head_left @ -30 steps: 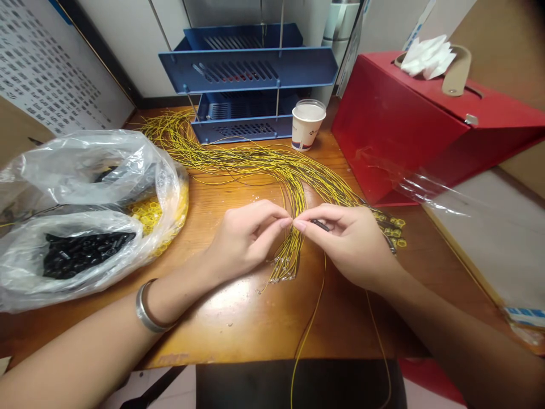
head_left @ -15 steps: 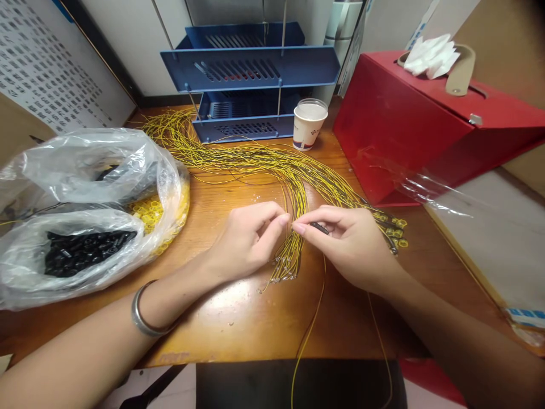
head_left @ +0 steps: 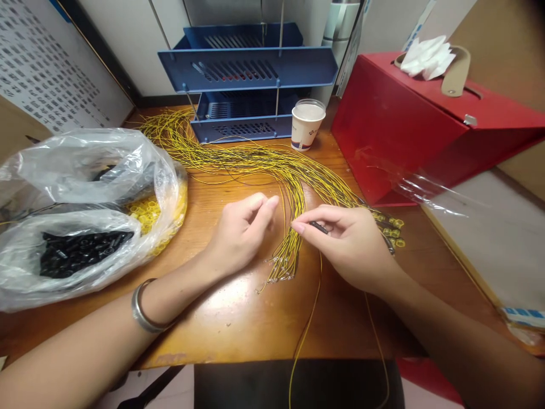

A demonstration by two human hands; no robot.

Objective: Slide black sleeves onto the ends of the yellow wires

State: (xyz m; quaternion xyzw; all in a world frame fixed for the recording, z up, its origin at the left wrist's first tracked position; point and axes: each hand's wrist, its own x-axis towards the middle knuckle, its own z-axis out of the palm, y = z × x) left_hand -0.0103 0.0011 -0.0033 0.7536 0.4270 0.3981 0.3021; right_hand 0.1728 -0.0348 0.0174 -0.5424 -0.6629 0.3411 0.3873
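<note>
A long bundle of thin yellow wires curves across the wooden table, its metal-tipped ends lying between my hands. My right hand is closed in a pinch on a small black tube and a yellow wire that trails off the table's front edge. My left hand rests just left of the wire ends, fingers loosely curled and a little apart from the right fingertips; nothing shows in it. A metal bangle circles my left wrist.
Clear plastic bags at the left hold black tubes and yellow rings. A blue stacked letter tray and a paper cup stand at the back. A red box with tissues fills the right; yellow rings lie beside it.
My left hand has drawn back to the left from the right fingertips, where the two pinches had met over the wire. The right hand has stayed in place.
</note>
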